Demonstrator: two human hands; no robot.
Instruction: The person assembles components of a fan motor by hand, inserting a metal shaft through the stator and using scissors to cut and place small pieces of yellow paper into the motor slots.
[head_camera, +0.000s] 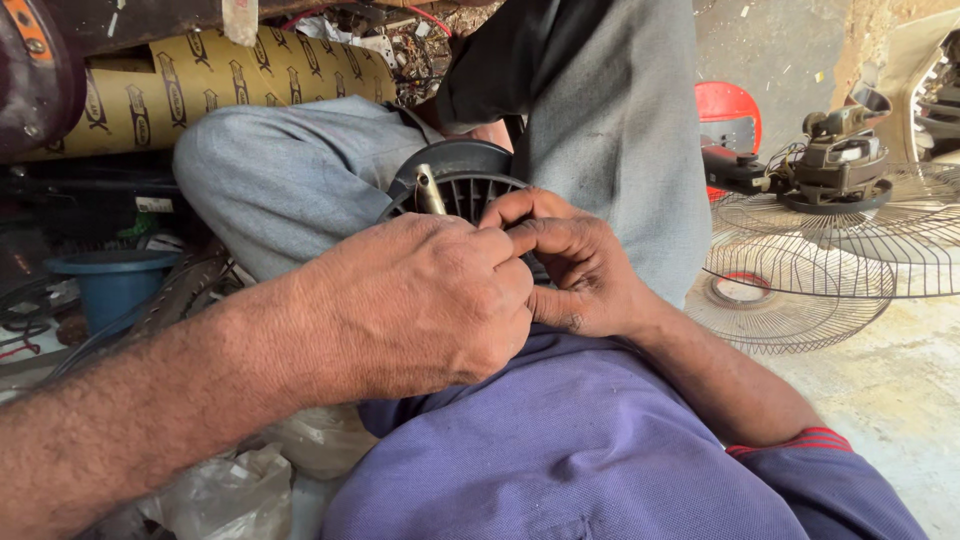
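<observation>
The left hand (420, 305) is clenched over a black ribbed plastic fan motor housing (455, 180), which rests on the lap; its metal shaft (430, 190) sticks up. The right hand (570, 265) pinches at the housing's edge. Round wire fan guards (800, 270) lie on the concrete floor (890, 390) at right.

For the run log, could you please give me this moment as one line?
left hand: grips black fan motor housing | right hand: fingers on housing | metal shaft: sticks up | wire fan guards: right, on floor
</observation>
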